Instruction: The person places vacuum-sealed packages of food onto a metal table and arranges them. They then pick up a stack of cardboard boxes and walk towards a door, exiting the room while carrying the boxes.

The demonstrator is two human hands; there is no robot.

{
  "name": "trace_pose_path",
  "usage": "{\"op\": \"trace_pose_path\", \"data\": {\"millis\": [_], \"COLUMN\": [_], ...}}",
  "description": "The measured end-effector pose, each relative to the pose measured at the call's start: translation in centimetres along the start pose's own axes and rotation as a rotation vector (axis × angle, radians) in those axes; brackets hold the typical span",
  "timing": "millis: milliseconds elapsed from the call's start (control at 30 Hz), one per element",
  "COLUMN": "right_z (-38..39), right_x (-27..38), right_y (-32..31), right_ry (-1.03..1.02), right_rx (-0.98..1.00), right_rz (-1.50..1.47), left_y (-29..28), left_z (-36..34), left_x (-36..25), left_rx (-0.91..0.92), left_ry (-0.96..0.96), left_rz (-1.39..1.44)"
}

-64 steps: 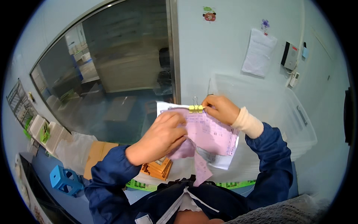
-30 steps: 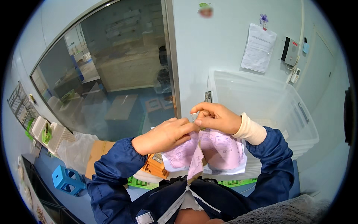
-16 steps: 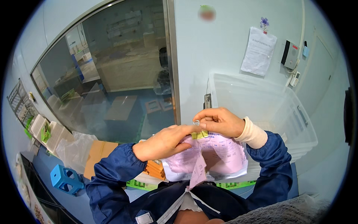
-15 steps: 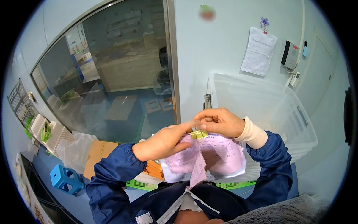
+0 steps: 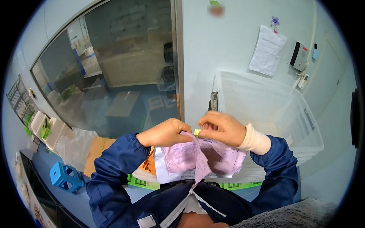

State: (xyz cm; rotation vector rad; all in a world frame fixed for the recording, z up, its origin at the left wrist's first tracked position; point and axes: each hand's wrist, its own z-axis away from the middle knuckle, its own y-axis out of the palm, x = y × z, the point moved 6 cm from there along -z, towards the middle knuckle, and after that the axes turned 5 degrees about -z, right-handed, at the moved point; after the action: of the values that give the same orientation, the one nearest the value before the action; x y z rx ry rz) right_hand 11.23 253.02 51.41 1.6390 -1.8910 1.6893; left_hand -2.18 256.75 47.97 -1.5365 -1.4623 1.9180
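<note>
Several pink printed sheets (image 5: 180,159) hang in front of my chest, curled in the middle, over a white sheet (image 5: 161,169) that shows along the left and lower edges. My left hand (image 5: 163,133) pinches the pink sheets at their top edge, thumb and fingers closed on the paper. Close on its right, my right hand (image 5: 224,129) is curled at the top of the papers. Beside its thumb shows a bit of a yellow binder clip (image 5: 197,132); most of the clip is hidden behind the fingers.
Large clear plastic bins (image 5: 266,98), stacked, stand right of the papers. Orange pieces (image 5: 148,165) lie left of them. A blue stool (image 5: 66,176), brown cardboard (image 5: 97,154) and a clear plastic bag (image 5: 78,146) are at the left. A window (image 5: 129,57) fills the wall ahead.
My left hand has moved slightly left, away from the clip, and now pinches the top of the pink sheets. The right hand stays at the clip, now covering more of it.
</note>
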Motion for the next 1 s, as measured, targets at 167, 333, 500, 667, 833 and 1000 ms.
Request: {"op": "trace_pose_path", "data": {"millis": [167,333,500,667,833,1000], "right_z": [0.1,0.7,1.5,1.3,0.1,0.1], "right_x": [1.2,3.9,3.6,3.7,2.9,-0.1], "right_y": [-2.3,0.3,-0.4,-2.6,-2.4,-2.7], "right_ry": [-0.041,-0.306,-0.378,-0.302,-0.255,-0.058], "right_rx": [-0.161,-0.117,-0.112,-0.196,-0.155,-0.144], "right_rz": [0.024,0.338,0.596,0.442,0.297,0.105], "left_y": [0.1,-0.4,-1.9,-2.8,-2.2,-1.5], "left_z": [-0.5,-1.4,-1.0,-1.6,-2.7,-2.5], "left_x": [0.5,0.1,-0.1,0.9,0.6,-1.1], "left_rx": [0.002,0.045,0.09,0.102,0.124,0.11], "left_ry": [-0.022,-0.056,-0.074,-0.145,-0.143,-0.027], "left_rz": [-0.034,-0.073,0.023,-0.083,-0.103,-0.157]}}
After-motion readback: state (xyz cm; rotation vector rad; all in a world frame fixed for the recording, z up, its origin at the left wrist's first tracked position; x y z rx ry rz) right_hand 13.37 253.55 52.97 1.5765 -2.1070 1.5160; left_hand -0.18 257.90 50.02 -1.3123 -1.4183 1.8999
